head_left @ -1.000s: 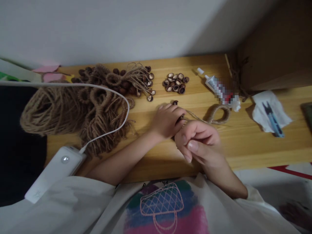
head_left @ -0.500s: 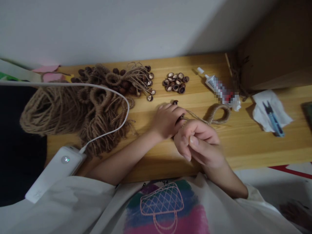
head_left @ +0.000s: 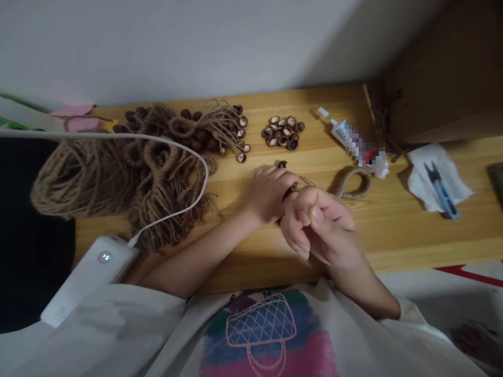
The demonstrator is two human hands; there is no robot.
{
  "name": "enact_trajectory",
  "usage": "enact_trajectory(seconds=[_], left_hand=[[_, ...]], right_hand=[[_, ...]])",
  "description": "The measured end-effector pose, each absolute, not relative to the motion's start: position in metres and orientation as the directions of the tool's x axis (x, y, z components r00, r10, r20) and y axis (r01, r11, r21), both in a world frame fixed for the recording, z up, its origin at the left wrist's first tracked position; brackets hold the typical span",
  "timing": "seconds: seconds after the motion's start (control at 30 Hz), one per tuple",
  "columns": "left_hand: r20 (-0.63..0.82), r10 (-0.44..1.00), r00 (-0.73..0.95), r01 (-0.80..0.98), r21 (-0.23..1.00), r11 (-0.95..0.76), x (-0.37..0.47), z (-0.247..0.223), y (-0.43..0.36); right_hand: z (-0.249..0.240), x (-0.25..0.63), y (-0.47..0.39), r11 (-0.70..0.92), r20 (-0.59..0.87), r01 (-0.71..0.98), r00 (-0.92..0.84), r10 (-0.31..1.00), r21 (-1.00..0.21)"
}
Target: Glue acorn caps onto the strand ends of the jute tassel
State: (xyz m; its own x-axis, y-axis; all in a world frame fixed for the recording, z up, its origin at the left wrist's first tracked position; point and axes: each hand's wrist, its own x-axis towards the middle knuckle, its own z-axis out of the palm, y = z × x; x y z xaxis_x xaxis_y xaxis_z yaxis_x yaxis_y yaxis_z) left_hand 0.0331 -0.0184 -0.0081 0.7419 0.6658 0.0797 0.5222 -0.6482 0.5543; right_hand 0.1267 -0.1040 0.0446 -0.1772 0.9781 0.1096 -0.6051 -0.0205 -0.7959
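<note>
My left hand [head_left: 271, 193] rests low over the wooden table, its fingers curled round a dark nut shell [head_left: 291, 189] that shows at the fingertips. My right hand [head_left: 322, 225] is beside it, palm up, thumb pressed against the index finger; anything between them is too small to make out. A thin cord [head_left: 306, 181] runs from near the shell towards a wrapped twine ring [head_left: 356, 183] on the table. One shell half [head_left: 282, 164] lies just beyond my left fingers, and a pile of shell halves [head_left: 283, 133] lies further back.
Twine bundles [head_left: 84, 178] and corded rings [head_left: 161, 157] cover the left side, near a white power bank [head_left: 90, 280] with a cable. A glue tube [head_left: 353, 141] lies back right. Blue snips [head_left: 442, 191] rest on white tissue [head_left: 418, 178]. A cardboard box [head_left: 448, 78] stands behind.
My right thumb and fingers have shifted slightly, with the fingertips a little further left and up. My left hand looks unmoved.
</note>
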Motion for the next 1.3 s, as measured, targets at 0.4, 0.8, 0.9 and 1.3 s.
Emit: enact_trajectory(seconds=[0.4, 0.8, 0.9, 1.3], left_hand=[[0.154, 0.681, 0.716, 0.513, 0.546, -0.663, 0.0334, -0.0169, -0.0202], [0.154, 0.677, 0.720, 0.505, 0.552, -0.663, 0.0325, -0.0151, -0.0200], [0.138, 0.676, 0.724, 0.505, 0.562, -0.655, 0.0324, -0.0130, -0.0197], [0.079, 0.667, 0.741, 0.525, 0.550, -0.649, 0.0338, -0.0094, -0.0185]], right_hand=[[0.0420, 0.1275, -0.1056, -0.022, 0.074, -0.545, -0.153, 0.985, -0.838], [0.0425, 0.1287, -0.1065, -0.004, 0.081, -0.470, -0.162, 0.983, -0.883], [0.0422, 0.1289, -0.1064, -0.006, 0.073, -0.447, -0.160, 0.984, -0.895], [0.0438, 0.1276, -0.1032, -0.028, 0.065, -0.513, -0.162, 0.985, -0.858]])
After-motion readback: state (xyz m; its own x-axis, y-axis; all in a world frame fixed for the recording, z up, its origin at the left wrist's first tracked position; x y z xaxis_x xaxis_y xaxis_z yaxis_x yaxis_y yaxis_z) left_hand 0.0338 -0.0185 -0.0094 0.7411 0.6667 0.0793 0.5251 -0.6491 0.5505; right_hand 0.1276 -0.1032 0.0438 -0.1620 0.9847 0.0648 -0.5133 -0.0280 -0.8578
